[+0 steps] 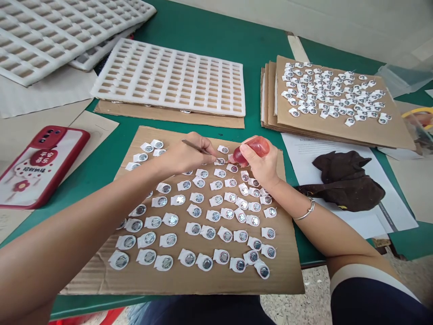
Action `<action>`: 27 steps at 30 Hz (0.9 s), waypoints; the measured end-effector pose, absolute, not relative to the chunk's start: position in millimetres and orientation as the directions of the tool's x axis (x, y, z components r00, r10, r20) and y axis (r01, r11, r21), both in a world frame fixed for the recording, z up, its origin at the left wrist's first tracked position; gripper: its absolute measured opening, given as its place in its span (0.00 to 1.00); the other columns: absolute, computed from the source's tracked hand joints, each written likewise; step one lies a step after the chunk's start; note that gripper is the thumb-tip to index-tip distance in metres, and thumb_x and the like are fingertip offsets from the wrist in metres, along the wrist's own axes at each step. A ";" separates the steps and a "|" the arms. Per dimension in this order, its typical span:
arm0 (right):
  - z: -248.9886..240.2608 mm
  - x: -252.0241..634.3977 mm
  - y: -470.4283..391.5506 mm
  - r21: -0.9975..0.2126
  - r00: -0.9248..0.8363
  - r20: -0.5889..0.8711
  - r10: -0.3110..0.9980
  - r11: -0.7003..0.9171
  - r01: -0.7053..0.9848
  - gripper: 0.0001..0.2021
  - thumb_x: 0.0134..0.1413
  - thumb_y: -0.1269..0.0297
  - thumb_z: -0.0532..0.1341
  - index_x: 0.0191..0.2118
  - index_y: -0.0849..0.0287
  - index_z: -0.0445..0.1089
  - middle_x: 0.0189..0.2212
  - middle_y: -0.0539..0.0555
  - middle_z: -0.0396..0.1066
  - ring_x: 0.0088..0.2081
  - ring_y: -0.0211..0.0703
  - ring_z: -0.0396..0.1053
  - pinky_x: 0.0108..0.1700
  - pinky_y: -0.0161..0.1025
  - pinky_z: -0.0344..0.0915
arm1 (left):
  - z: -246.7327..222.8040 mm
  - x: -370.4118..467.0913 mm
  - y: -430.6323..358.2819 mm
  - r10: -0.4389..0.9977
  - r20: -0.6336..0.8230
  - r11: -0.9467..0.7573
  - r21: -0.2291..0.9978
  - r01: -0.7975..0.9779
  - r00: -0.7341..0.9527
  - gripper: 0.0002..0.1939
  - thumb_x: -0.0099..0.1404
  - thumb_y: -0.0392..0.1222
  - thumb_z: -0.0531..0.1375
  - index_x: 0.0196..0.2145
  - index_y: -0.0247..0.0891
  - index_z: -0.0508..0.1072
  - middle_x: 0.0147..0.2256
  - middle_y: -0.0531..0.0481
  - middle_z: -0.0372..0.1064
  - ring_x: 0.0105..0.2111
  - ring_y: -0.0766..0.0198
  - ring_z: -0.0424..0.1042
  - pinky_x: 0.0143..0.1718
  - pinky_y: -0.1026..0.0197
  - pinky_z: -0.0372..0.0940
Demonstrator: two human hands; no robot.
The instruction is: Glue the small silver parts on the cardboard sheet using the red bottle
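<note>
Several small round metallic parts on white tabs [194, 211] lie in loose rows over a brown cardboard sheet [101, 275] in front of me. My left hand [194, 153] pinches a pair of metal tweezers [194, 146], their tips down at one part [220, 161] near the sheet's far edge. My right hand [262, 162] is wrapped round a small red squeeze bottle [253, 150], tilted so its nozzle points left and down, close to the tweezer tips. Whether the nozzle touches a part I cannot tell.
Behind the sheet lies a white foam grid tray [176, 76] on cardboard. More grid trays [67, 31] are at the far left, above a red-edged phone [43, 167]. At right, stacked cardboard [338, 126] bears more parts; a dark cloth [348, 180] rests on paper [297, 153].
</note>
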State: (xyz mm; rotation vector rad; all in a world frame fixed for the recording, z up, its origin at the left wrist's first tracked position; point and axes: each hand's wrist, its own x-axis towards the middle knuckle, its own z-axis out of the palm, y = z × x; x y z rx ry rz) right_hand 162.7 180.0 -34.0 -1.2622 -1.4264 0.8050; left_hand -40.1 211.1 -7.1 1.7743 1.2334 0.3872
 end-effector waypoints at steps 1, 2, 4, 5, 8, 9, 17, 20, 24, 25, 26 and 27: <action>-34.3 162.8 179.7 -0.929 0.065 0.262 0.963 0.234 0.286 0.10 0.45 0.56 0.62 0.29 0.57 0.67 0.22 0.48 0.68 0.18 0.33 0.66 0.15 0.32 0.65 | -7.2 -40.4 211.6 0.863 -0.234 -0.078 0.814 0.575 0.448 0.06 0.50 0.42 0.61 0.25 0.38 0.74 0.24 0.49 0.70 0.20 0.66 0.66 0.15 0.66 0.55; -34.4 162.9 179.5 -0.926 0.055 0.267 0.962 0.240 0.292 0.10 0.46 0.56 0.62 0.29 0.57 0.67 0.22 0.48 0.68 0.18 0.33 0.66 0.16 0.31 0.66 | -7.1 -40.7 212.0 0.861 -0.238 -0.072 0.817 0.572 0.449 0.06 0.50 0.43 0.61 0.25 0.38 0.74 0.24 0.49 0.70 0.20 0.66 0.66 0.15 0.66 0.55; -34.6 162.9 179.0 -0.923 0.041 0.270 0.962 0.246 0.296 0.09 0.47 0.57 0.61 0.30 0.57 0.67 0.23 0.48 0.68 0.19 0.33 0.67 0.16 0.31 0.66 | -7.0 -41.2 212.8 0.858 -0.247 -0.060 0.823 0.566 0.450 0.06 0.50 0.43 0.61 0.25 0.39 0.73 0.24 0.49 0.70 0.20 0.65 0.66 0.15 0.66 0.56; -34.9 163.0 178.9 -0.923 0.037 0.270 0.962 0.248 0.294 0.09 0.47 0.57 0.61 0.30 0.57 0.67 0.23 0.49 0.68 0.19 0.34 0.67 0.16 0.31 0.66 | -6.8 -41.3 213.0 0.858 -0.252 -0.052 0.824 0.564 0.448 0.06 0.50 0.43 0.61 0.25 0.39 0.73 0.24 0.50 0.70 0.21 0.65 0.67 0.16 0.66 0.56; -36.4 163.3 179.1 -0.925 0.020 0.274 0.962 0.258 0.281 0.09 0.47 0.57 0.62 0.30 0.57 0.67 0.25 0.49 0.68 0.21 0.35 0.68 0.16 0.32 0.67 | -5.7 -41.3 212.9 0.857 -0.271 -0.027 0.826 0.563 0.439 0.05 0.49 0.43 0.62 0.25 0.39 0.73 0.23 0.50 0.70 0.21 0.65 0.67 0.17 0.65 0.57; -36.9 163.5 179.2 -0.924 0.012 0.275 0.961 0.261 0.279 0.10 0.46 0.57 0.62 0.30 0.57 0.67 0.26 0.50 0.68 0.21 0.35 0.68 0.16 0.32 0.66 | -4.9 -41.1 212.7 0.857 -0.275 -0.020 0.828 0.561 0.436 0.05 0.49 0.43 0.61 0.25 0.39 0.73 0.23 0.50 0.70 0.21 0.65 0.67 0.17 0.65 0.57; -34.8 163.4 178.5 -0.917 -0.023 0.292 0.956 0.286 0.277 0.09 0.46 0.58 0.62 0.30 0.57 0.67 0.27 0.50 0.68 0.19 0.34 0.67 0.17 0.34 0.64 | 2.7 -39.4 211.6 0.843 -0.310 0.002 0.819 0.574 0.439 0.06 0.49 0.41 0.61 0.25 0.38 0.74 0.26 0.47 0.71 0.21 0.65 0.66 0.16 0.65 0.56; -33.2 163.0 177.7 -0.910 -0.032 0.309 0.950 0.305 0.282 0.08 0.47 0.59 0.62 0.30 0.57 0.67 0.27 0.49 0.68 0.19 0.33 0.66 0.18 0.34 0.64 | 0.3 -39.9 212.5 0.849 -0.293 -0.009 0.823 0.567 0.439 0.06 0.49 0.41 0.61 0.25 0.38 0.74 0.28 0.47 0.71 0.23 0.65 0.67 0.17 0.65 0.57; -32.9 163.2 176.4 -0.889 -0.036 0.327 0.944 0.321 0.327 0.07 0.47 0.59 0.62 0.31 0.56 0.68 0.29 0.50 0.69 0.25 0.35 0.69 0.24 0.35 0.68 | -0.1 -39.7 212.4 0.849 -0.313 0.015 0.818 0.575 0.424 0.06 0.48 0.41 0.62 0.25 0.37 0.74 0.29 0.46 0.71 0.23 0.65 0.67 0.18 0.65 0.57; -33.0 163.3 176.0 -0.883 -0.038 0.332 0.942 0.325 0.339 0.07 0.47 0.59 0.61 0.32 0.56 0.68 0.30 0.50 0.69 0.27 0.36 0.70 0.26 0.35 0.69 | 0.7 -39.5 211.9 0.849 -0.325 0.028 0.816 0.578 0.417 0.06 0.48 0.41 0.62 0.26 0.37 0.74 0.29 0.46 0.71 0.23 0.65 0.66 0.18 0.65 0.57; -32.9 163.3 175.6 -0.878 -0.042 0.335 0.941 0.328 0.349 0.07 0.47 0.59 0.61 0.32 0.55 0.68 0.30 0.50 0.69 0.30 0.37 0.70 0.29 0.36 0.70 | 1.6 -39.3 211.4 0.848 -0.333 0.039 0.815 0.578 0.412 0.06 0.48 0.41 0.62 0.26 0.37 0.74 0.29 0.46 0.71 0.23 0.66 0.66 0.18 0.65 0.56; -32.8 163.3 175.3 -0.875 -0.044 0.337 0.940 0.331 0.354 0.07 0.47 0.58 0.61 0.32 0.55 0.68 0.30 0.50 0.69 0.32 0.38 0.70 0.31 0.37 0.70 | 2.5 -39.0 210.8 0.847 -0.337 0.046 0.817 0.575 0.411 0.06 0.48 0.40 0.62 0.25 0.36 0.74 0.29 0.46 0.71 0.22 0.66 0.66 0.17 0.66 0.55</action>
